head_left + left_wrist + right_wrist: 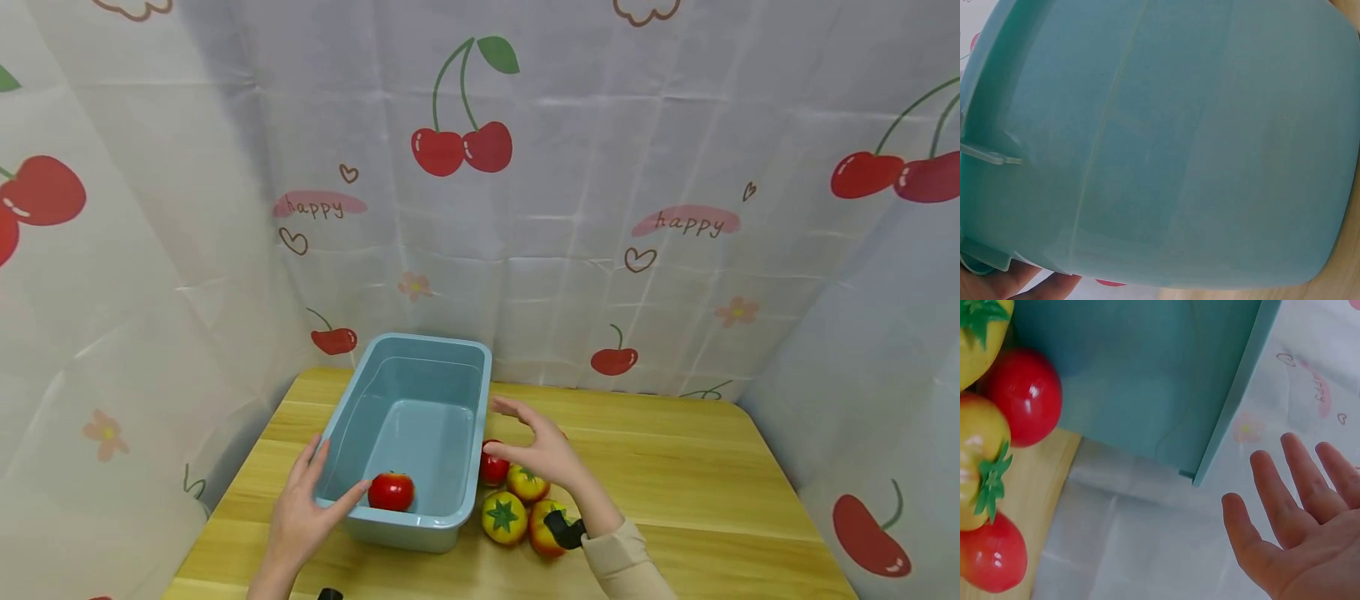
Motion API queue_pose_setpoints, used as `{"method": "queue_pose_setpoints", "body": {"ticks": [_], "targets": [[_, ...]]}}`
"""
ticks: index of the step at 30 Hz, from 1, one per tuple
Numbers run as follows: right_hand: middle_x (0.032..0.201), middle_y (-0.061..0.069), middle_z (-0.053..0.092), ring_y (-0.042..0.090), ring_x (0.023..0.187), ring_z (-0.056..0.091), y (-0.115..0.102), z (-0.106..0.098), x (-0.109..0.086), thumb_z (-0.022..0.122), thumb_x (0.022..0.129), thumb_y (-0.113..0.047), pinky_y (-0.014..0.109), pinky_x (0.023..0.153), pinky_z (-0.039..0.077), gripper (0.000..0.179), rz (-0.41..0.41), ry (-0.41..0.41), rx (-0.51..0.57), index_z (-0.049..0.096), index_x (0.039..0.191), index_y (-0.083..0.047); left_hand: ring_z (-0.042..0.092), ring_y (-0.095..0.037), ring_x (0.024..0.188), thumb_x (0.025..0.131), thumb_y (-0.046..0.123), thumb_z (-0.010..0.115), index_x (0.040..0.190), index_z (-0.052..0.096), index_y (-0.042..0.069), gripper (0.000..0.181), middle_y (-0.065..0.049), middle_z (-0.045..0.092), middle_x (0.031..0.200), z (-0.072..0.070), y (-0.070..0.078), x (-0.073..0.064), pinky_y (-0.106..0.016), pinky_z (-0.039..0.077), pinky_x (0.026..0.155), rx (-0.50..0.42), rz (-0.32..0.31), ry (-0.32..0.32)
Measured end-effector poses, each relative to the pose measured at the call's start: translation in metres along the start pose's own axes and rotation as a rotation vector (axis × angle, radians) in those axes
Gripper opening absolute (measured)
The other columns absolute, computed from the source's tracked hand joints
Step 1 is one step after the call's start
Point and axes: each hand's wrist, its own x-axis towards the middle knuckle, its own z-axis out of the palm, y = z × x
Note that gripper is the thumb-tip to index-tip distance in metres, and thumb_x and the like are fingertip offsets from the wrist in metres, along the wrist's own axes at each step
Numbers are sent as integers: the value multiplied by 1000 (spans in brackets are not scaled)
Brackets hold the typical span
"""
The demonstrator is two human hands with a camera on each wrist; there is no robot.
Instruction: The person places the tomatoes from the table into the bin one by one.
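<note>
A pale blue plastic bin (pixel 431 338) stands on the table, with one red round fruit (pixel 391 493) inside at its near end. At the bin's near left corner is my left hand (pixel 296 517), its fingers spread along the left rim and its thumb reaching over the near rim. The left wrist view shows fingertips (pixel 1047 289) partly hidden by the rim; firm contact is unclear. My right hand (pixel 551 454) is held above the bin's right side, fingers apart and holding nothing. Below it sit several yellow-red toy tomatoes (pixel 504 518) and a red fruit (pixel 1025 397).
The wooden table (pixel 675 483) extends to the right of the fruit. White curtains (pixel 555 208) printed with cherries and hearts enclose the back and both sides. The bin's far end is close to the back curtain.
</note>
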Motion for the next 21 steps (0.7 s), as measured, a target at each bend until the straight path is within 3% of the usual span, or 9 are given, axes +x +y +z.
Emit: {"method": "queue_pose_setpoints", "body": {"ticks": [6, 15, 21], "targets": [[134, 1, 52, 22, 126, 43, 12, -9, -8, 75, 79, -38, 51, 105, 31, 67, -9, 16, 11, 46, 138, -23, 32, -41, 130, 78, 50, 71, 143, 37, 0, 89, -14, 28, 150, 1, -1, 0, -66, 36, 92, -1, -7, -7], [136, 3, 50, 25, 127, 43, 33, -15, -23, 76, 78, -35, 56, 104, 30, 70, 40, 35, 57, 45, 139, -18, 34, -40, 129, 77, 52, 71, 142, 38, 2, 89, -12, 29, 149, 3, -3, 0, -65, 37, 91, 13, -13, 0], [136, 6, 50, 29, 126, 44, 43, -19, -32, 76, 79, -34, 57, 102, 33, 67, 76, 56, 42, 45, 138, -21, 33, -41, 129, 77, 52, 71, 142, 37, 1, 89, -14, 29, 149, 2, -2, 0, -66, 37, 91, 9, -13, 1]]}}
